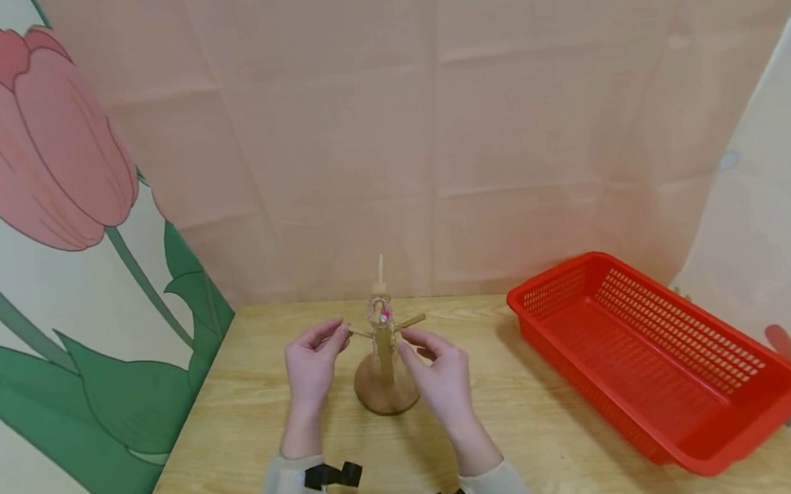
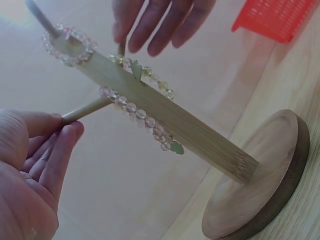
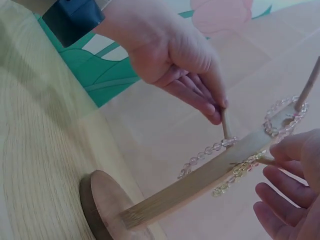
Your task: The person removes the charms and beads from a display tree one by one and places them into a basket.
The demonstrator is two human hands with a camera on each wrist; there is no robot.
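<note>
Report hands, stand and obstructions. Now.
Left hand pinching left peg. Right hand beside right peg. Three beaded bracelets hanging on wooden stand. Nothing visibly in the way; red basket off to the right.

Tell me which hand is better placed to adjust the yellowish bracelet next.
Probably the right hand: it is close to the peg bearing the yellowish bracelet, while the left hand pinches the opposite peg.

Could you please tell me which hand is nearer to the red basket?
Right. The right hand is left of the red basket, on the basket's side of the wooden stand; the left hand is farther left, across the stand, pinching a peg.
</note>
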